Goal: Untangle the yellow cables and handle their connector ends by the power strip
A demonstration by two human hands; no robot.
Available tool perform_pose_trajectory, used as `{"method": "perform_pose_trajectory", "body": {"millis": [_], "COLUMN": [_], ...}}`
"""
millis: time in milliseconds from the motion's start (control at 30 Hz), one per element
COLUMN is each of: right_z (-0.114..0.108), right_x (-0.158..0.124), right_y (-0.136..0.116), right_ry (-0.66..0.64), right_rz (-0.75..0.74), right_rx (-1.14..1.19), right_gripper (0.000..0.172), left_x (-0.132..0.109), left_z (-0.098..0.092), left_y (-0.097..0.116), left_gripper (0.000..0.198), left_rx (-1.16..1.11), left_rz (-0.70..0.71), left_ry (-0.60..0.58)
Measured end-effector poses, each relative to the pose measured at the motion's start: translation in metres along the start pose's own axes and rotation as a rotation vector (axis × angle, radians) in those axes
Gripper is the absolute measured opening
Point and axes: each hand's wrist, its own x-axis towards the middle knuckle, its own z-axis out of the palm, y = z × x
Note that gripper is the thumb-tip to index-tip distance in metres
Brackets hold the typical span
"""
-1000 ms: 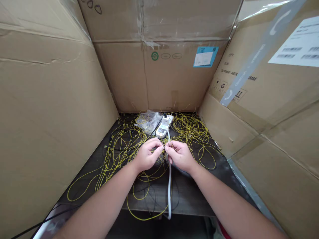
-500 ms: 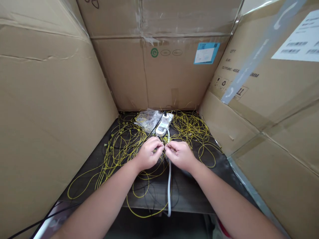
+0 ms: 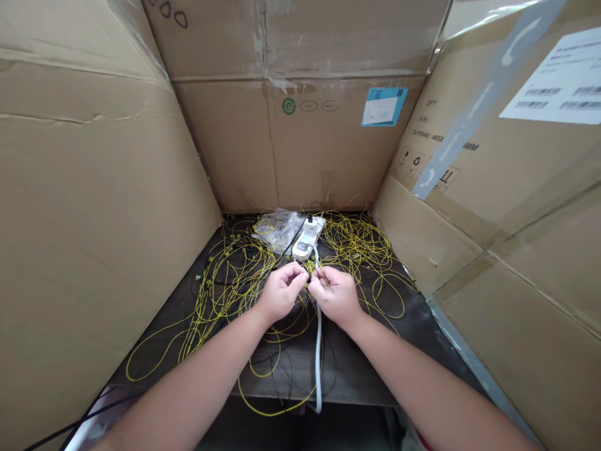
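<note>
My left hand (image 3: 283,290) is closed in a pinch, thumb against the forefinger. What sits between its fingertips is too small to make out. My right hand (image 3: 334,294) also pinches, its fingertips almost touching those of the left; a thin wire (image 3: 323,275) shows at its fingers. Both hands are over a dark table (image 3: 347,376), just in front of a white power strip (image 3: 307,239). The strip's thick white cable (image 3: 318,357) runs beneath the hands to the table's front edge. Thin yellow wires (image 3: 220,282) lie in loose loops to the left.
Another tangle of yellow wire (image 3: 359,241) lies at the back right. A crumpled clear plastic bag (image 3: 278,228) rests left of the power strip. Cardboard walls stand on the left (image 3: 103,188), at the back (image 3: 305,150) and on the right (image 3: 469,232).
Both hands keep their pinch and stay close together, with only slight finger shifts. The camera view has tilted a little, so the surroundings sit slightly lower in the picture.
</note>
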Motion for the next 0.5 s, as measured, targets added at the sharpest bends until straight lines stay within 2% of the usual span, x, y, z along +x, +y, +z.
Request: {"method": "perform_pose_trajectory", "body": {"millis": [133, 233, 333, 500], "right_z": [0.0030, 0.0044, 0.0052, 0.0055], "right_x": [-0.0016, -0.0022, -0.0017, -0.0003], "right_y": [0.0005, 0.0013, 0.0038, 0.0098], "right_ry": [-0.018, -0.043, -0.027, -0.031], "right_rz": [0.103, 0.140, 0.079, -0.115], "right_rx": [0.100, 0.159, 0.113, -0.024], "right_gripper": [0.018, 0.018, 0.020, 0.021], "left_x": [0.0022, 0.0030, 0.0023, -0.0002], "left_z": [0.0029, 0.0038, 0.0019, -0.0021], "left_y": [-0.0060, -0.0089, -0.0066, 0.0006], "left_gripper": [0.019, 0.019, 0.019, 0.015], "left_rx": [-0.230, -0.318, -0.238, 0.039], "left_rz": [-0.102, -0.147, -0.137, -0.047], "left_ry": [0.012, 0.021, 0.016, 0.054]}}
